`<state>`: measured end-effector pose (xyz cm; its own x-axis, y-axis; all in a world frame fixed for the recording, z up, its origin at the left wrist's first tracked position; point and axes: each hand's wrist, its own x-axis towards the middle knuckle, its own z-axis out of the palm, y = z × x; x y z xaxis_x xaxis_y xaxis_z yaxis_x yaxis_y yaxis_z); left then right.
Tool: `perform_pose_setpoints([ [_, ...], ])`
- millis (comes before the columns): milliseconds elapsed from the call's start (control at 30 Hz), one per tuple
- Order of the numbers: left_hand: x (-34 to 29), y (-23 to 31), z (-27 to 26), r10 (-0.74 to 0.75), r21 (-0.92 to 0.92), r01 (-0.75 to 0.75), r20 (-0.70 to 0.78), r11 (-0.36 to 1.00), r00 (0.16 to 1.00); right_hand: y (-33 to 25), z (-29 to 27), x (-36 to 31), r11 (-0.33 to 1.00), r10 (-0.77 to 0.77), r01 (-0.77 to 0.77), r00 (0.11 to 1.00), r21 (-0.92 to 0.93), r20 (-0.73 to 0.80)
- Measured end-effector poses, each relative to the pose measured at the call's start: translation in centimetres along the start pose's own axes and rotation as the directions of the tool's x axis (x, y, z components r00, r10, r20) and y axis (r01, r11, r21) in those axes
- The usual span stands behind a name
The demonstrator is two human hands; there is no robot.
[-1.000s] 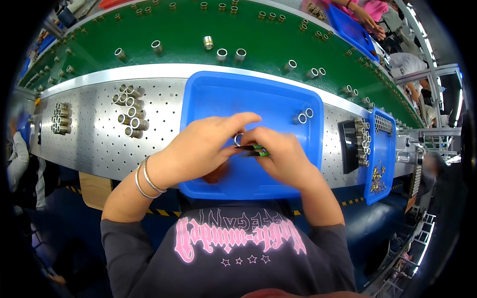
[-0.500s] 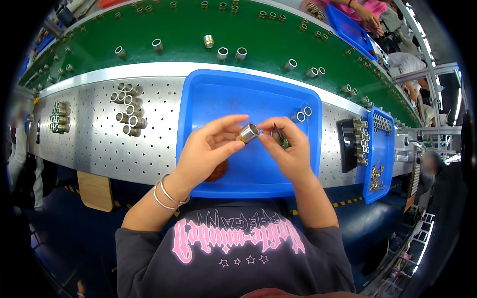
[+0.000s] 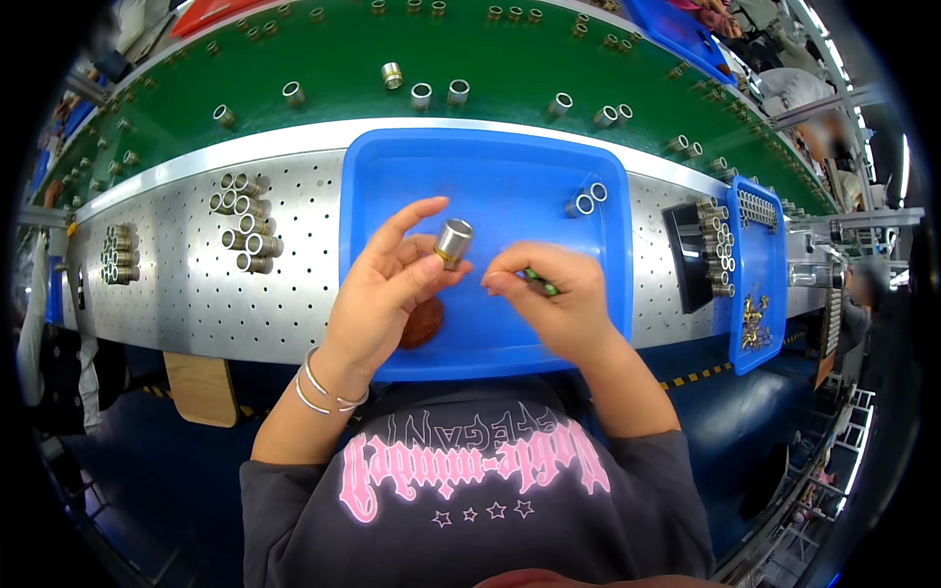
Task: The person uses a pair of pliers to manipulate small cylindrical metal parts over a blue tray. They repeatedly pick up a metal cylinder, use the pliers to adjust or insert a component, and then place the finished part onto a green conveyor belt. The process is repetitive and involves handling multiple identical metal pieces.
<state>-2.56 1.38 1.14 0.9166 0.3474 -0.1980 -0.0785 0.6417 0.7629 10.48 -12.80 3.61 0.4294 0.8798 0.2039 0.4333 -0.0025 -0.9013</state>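
- Fingers of the left hand (image 3: 392, 279) pinch a short metal tube (image 3: 455, 240) near its lower, brass-coloured end, while the index finger stretches out clear of it.
- That tube is tilted slightly, one end up, above the middle of a large blue tray (image 3: 490, 157).
- On the right hand (image 3: 564, 299), thumb and index fingertips are drawn together just beside the tube, apart from it; whether they pinch anything small, I cannot tell.
- Tucked in the same hand is a green-handled tool (image 3: 540, 282), mostly hidden by the curled fingers.
- Two more tubes (image 3: 585, 203) sit in the tray, by its far right corner.
- Toward the tray's near left corner lies a brown, rounded thing (image 3: 422, 324), partly behind the left hand.
- Left of the tray, a cluster of tubes (image 3: 259, 225) stands on the perforated metal counter (image 3: 304, 220); another group (image 3: 120, 257) is close to the counter's left end.
- Right of the tray are a black block (image 3: 683, 265), a column of tubes (image 3: 723, 250) and a smaller blue tray with brass-coloured bits (image 3: 755, 323) at its near end.
- Along the counter's far edge runs a green belt (image 3: 333, 59) with scattered tubes.
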Motion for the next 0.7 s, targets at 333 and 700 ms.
perform_pose_setpoints([
  [333,-0.1,0.0,0.1,-0.028,-0.089,0.024,-0.049,0.996,0.998,0.7,0.1,-0.4,0.999,0.022,-0.023,1.000,0.037,0.016],
  [700,-0.9,-1.2,0.8,0.128,0.443,-0.216,0.221,0.870,0.967,-0.6,-2.3,1.4,0.987,-0.054,0.070,0.993,-0.147,0.110],
])
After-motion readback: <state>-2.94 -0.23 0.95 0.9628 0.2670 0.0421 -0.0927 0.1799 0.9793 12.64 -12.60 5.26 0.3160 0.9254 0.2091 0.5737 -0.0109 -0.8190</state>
